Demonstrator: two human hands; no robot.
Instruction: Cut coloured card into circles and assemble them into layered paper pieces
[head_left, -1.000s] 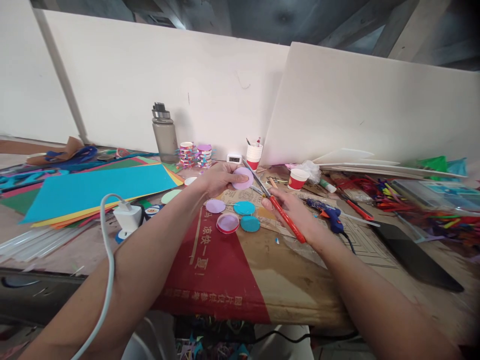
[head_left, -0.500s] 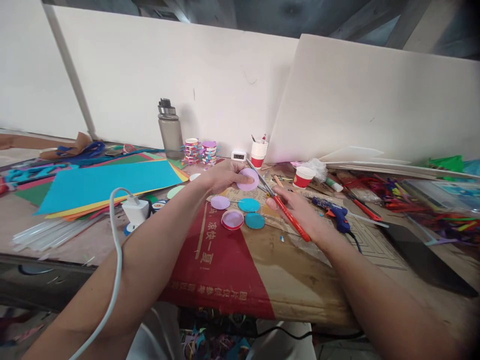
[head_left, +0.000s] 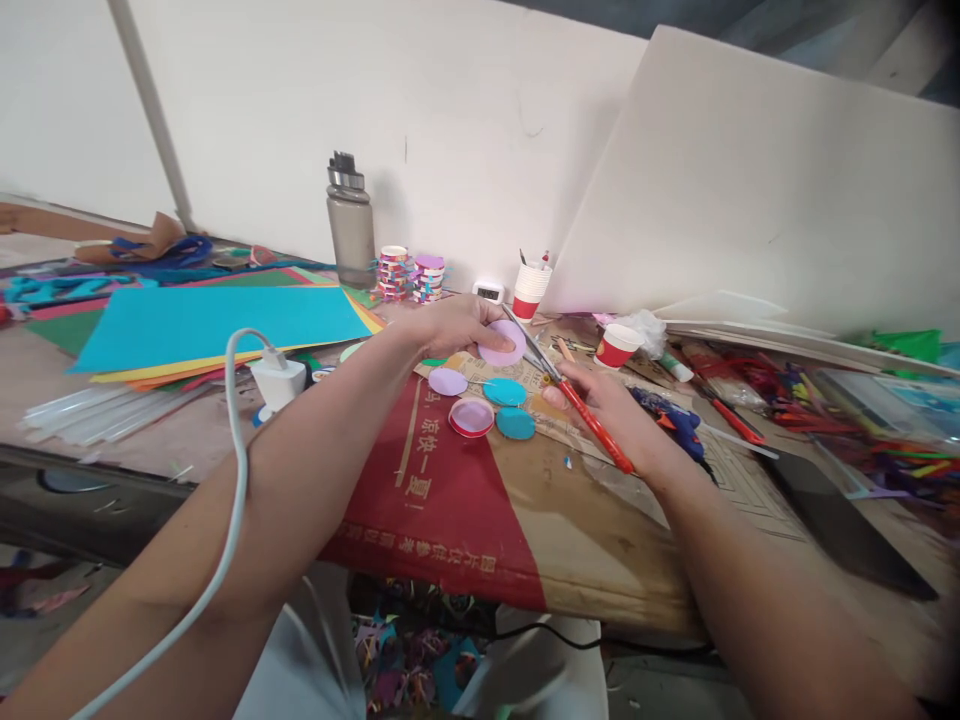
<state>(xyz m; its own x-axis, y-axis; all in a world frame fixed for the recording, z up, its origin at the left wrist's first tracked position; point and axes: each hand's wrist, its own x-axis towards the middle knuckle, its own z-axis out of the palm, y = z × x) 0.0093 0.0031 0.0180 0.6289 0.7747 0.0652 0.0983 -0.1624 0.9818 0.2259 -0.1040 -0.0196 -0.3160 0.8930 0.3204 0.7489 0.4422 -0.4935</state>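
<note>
My left hand [head_left: 456, 332] pinches a lilac paper circle [head_left: 504, 344] above the table. My right hand [head_left: 611, 412] grips red-handled scissors [head_left: 571, 398], blades pointing up-left beside that circle. Below them on the cardboard lie another lilac circle [head_left: 448, 381], two teal circles [head_left: 504, 392] [head_left: 516, 423] and a red-rimmed lid [head_left: 471, 417].
A white charger [head_left: 279, 381] with its cable crosses my left arm. Coloured paper sheets [head_left: 217, 322] lie at left, a grey bottle [head_left: 350, 222] and red-and-white cups [head_left: 530, 290] stand by the wall. A blue glue gun [head_left: 675, 424], craft sticks [head_left: 892, 440] and a dark slab [head_left: 847, 525] lie right.
Both hands hold the same things in the same pose. The view has tilted down and shifted, so everything sits slightly to the right and more of the floor below shows.
</note>
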